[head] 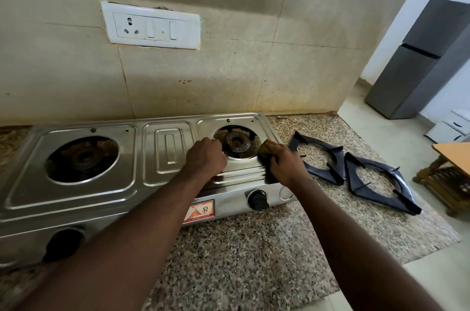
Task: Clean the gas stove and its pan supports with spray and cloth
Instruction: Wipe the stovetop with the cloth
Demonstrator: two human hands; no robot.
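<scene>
Right hand grips a yellow-green cloth, pressing it on the gas stove beside the right burner. Left hand rests on the stove with its fingers curled under; I cannot tell whether it holds anything. A pan support and a second pan support lie on the counter near its right edge.

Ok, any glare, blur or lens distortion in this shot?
Head view: the wide-angle lens bows the edges of the gas stove and the wall tiles; light is soft, only mild sheen on the steel, no harsh glare; the right hand with the scrub pad looks slightly smeared.
</scene>
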